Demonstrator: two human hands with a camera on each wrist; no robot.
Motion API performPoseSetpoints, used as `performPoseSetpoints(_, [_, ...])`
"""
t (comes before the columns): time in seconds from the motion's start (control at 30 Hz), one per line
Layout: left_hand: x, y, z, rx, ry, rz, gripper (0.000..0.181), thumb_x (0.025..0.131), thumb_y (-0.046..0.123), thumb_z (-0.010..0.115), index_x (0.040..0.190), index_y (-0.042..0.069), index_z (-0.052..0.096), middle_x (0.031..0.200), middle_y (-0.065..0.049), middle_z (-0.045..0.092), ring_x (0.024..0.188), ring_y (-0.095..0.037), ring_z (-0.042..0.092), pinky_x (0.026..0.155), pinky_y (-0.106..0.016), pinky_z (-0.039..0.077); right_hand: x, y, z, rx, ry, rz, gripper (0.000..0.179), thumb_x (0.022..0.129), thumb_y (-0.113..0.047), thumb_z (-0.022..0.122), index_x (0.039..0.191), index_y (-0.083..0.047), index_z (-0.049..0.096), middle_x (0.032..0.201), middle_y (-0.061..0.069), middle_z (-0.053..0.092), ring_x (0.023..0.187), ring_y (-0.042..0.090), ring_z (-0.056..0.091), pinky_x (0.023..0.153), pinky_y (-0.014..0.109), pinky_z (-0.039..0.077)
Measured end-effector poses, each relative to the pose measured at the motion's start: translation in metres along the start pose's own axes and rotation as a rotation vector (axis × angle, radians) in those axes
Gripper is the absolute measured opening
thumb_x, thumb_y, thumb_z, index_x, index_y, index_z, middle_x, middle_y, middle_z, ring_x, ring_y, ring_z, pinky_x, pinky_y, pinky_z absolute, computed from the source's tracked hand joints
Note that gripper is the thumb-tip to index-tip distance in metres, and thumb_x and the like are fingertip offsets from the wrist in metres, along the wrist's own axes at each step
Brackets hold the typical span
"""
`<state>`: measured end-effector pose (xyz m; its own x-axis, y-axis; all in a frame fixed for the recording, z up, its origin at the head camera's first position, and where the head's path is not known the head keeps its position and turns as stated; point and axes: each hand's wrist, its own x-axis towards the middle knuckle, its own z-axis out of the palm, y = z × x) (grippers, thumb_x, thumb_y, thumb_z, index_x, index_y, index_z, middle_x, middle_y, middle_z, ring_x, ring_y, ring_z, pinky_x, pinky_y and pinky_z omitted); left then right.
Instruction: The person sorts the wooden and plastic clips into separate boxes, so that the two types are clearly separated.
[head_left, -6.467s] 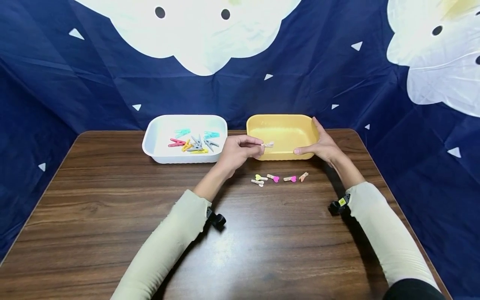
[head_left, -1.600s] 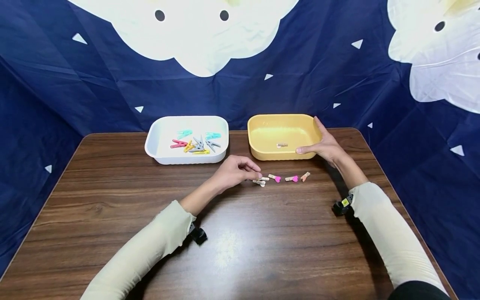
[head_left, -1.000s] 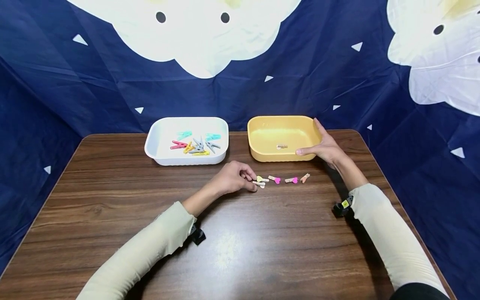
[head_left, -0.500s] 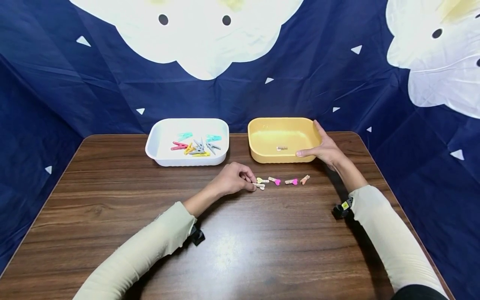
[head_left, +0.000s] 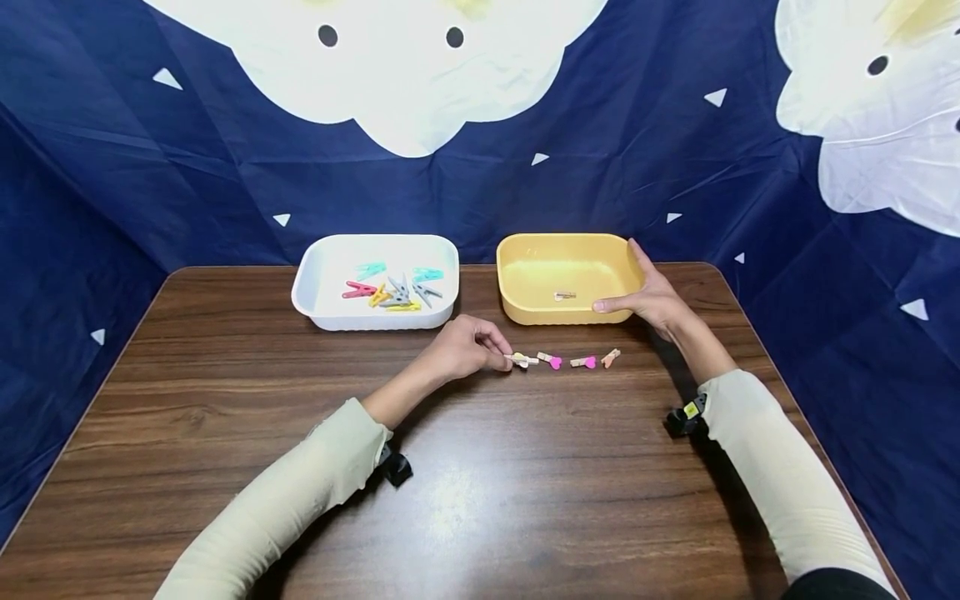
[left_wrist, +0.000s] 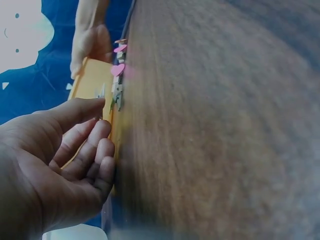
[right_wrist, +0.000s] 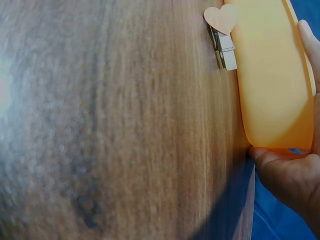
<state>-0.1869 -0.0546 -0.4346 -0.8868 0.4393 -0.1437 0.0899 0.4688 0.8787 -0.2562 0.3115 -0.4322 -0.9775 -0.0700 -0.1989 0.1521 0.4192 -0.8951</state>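
Observation:
In the head view, my left hand (head_left: 468,348) pinches a small wooden clothespin with a white heart (head_left: 522,363) between thumb and fingertips, a little above the table. Partly behind it lies a clothespin with a yellow heart (head_left: 533,361). To the right lie two pink-heart clothespins, one (head_left: 554,362) nearer and another (head_left: 583,362) farther along, then an orange-heart clothespin (head_left: 611,357). My right hand (head_left: 660,302) grips the right end of the yellow basin (head_left: 572,317), thumb at the front wall and fingers round the far side. One small clothespin (head_left: 565,295) lies in the basin.
Left of the yellow basin stands a white basin (head_left: 367,322) with several larger plastic clothespins in red, yellow, grey and turquoise. Both basins sit at the far edge of the wooden table (head_left: 300,467), before a blue cloth backdrop (head_left: 480,200).
The clothespin held at first was left in the yellow basin. My left hand came back to the row, pinched the white-heart clothespin and raised it slightly. My right hand has stayed on the basin.

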Motion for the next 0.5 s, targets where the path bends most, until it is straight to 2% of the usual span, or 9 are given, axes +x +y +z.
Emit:
performPoseSetpoints(0.2, [0.002,0.004,-0.001,-0.112,0.028,0.021,0.011,0.085,0.004,0.092,0.095,0.005,0.086,0.080,0.004,0.078,0.075,-0.006,0.065,0.070,-0.021,0.051,0.001,-0.001,-0.001,0.001,-0.007,-0.006,0.149,0.085,-0.008,0.099,0.182,-0.037,-0.011,0.192,-0.005,-0.011,0.178,0.021,0.001,0.146,0.043,0.008])
performPoseSetpoints(0.33, [0.004,0.009,0.000,-0.167,0.019,0.032,0.012,0.087,0.001,0.090,0.098,0.002,0.086,0.079,0.006,0.076,0.073,-0.006,0.063,0.068,-0.020,0.053,0.001,-0.001,-0.001,0.001,-0.005,-0.009,0.149,0.085,-0.008,0.098,0.182,-0.036,-0.011,0.192,-0.005,-0.010,0.178,0.021,0.000,0.146,0.043,0.007])
performPoseSetpoints(0.5, [0.006,0.017,0.002,-0.175,0.005,0.029,0.010,0.089,0.004,0.091,0.098,0.005,0.086,0.079,0.006,0.077,0.073,-0.006,0.066,0.066,-0.024,0.057,0.000,-0.001,0.000,0.010,-0.008,-0.010,0.149,0.085,-0.006,0.098,0.182,-0.035,-0.011,0.192,-0.005,-0.010,0.178,0.021,0.003,0.146,0.042,0.008])
